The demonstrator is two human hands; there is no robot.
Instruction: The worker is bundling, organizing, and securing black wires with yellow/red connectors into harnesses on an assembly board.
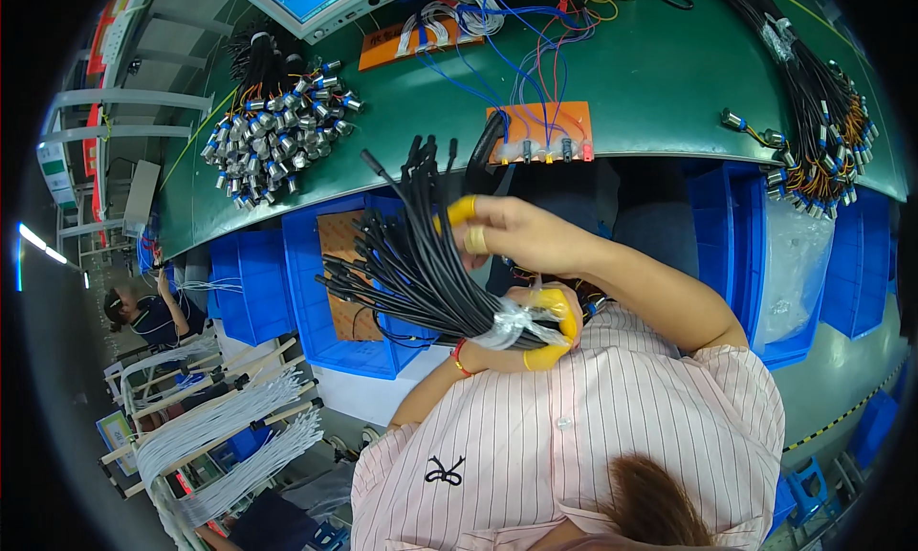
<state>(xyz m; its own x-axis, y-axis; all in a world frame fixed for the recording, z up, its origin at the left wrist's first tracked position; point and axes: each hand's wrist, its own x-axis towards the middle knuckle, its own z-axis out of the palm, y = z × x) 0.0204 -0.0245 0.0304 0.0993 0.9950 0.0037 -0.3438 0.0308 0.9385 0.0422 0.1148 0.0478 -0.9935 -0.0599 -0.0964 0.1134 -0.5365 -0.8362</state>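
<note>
A thick bundle of black cables [421, 254] is held in front of my chest, its free ends fanned out to the upper left. My left hand [555, 326], with yellow finger covers, is closed around the bundle where clear plastic wrap [512, 323] binds it. My right hand [516, 231] comes in from the right, a yellow cover on one finger and a tan band on another. Its bent fingers close on cables at the bundle's upper side; the exact grip is partly hidden. Orange wires and metal connectors show partly behind my left hand.
On the green table [421, 111] lie bundles with silver connectors [277, 135] and more black cables [813, 82]. An orange test board [545, 130] with wires sits at the table's edge, below a monitor [316, 1]. Blue bins [354, 360] stand under the edge. A person [158, 312] works far left.
</note>
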